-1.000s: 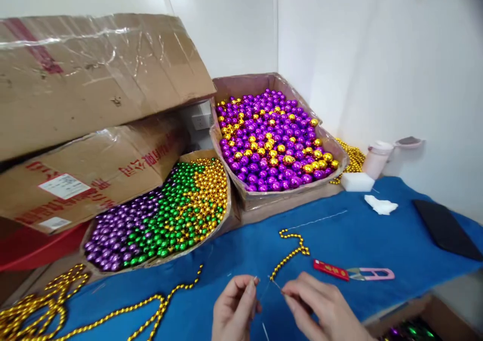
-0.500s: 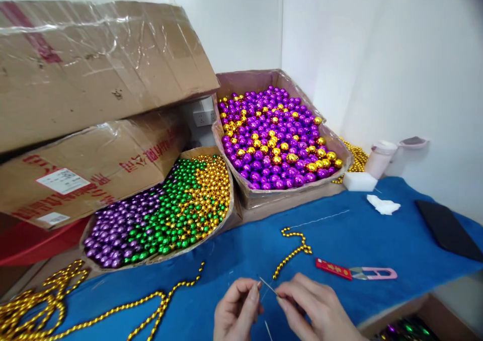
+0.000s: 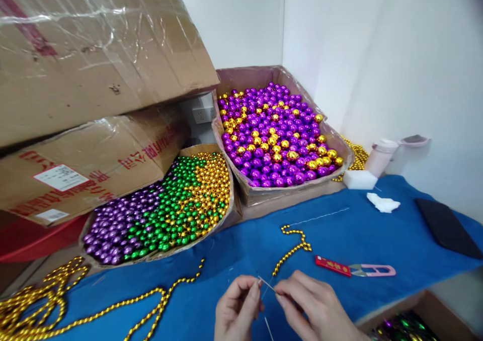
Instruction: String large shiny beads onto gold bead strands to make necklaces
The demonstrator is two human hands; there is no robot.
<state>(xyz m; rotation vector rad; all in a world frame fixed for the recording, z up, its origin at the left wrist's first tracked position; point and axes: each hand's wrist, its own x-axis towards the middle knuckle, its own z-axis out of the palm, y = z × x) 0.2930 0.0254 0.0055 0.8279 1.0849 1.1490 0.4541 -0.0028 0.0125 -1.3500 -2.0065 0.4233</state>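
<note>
My right hand (image 3: 315,303) is closed in a pinch on a thin needle (image 3: 267,284), which points up and left. At the needle's other end, the thumb and forefinger of my left hand (image 3: 239,306) press together, also pinching it. A pale thread (image 3: 268,327) hangs between the hands, above the blue cloth (image 3: 211,301). Just beyond my fingertips a short string of gold beads (image 3: 292,253) lies curved on the cloth, with a white thread (image 3: 320,216) trailing from its far end.
Pink-handled thread snips (image 3: 373,270) in a red sleeve lie right. Left is a long gold bead string (image 3: 113,313). Behind stand a box of purple and gold beads (image 3: 260,192) and a box of mixed beads (image 3: 232,200). Cardboard cartons (image 3: 94,165) overhang at left. A black tablet-like slab (image 3: 447,228) lies right.
The view has shifted slightly. Both hands keep their pinch around the needle, and the needle has hardly moved. The beads and snips lie as before.
</note>
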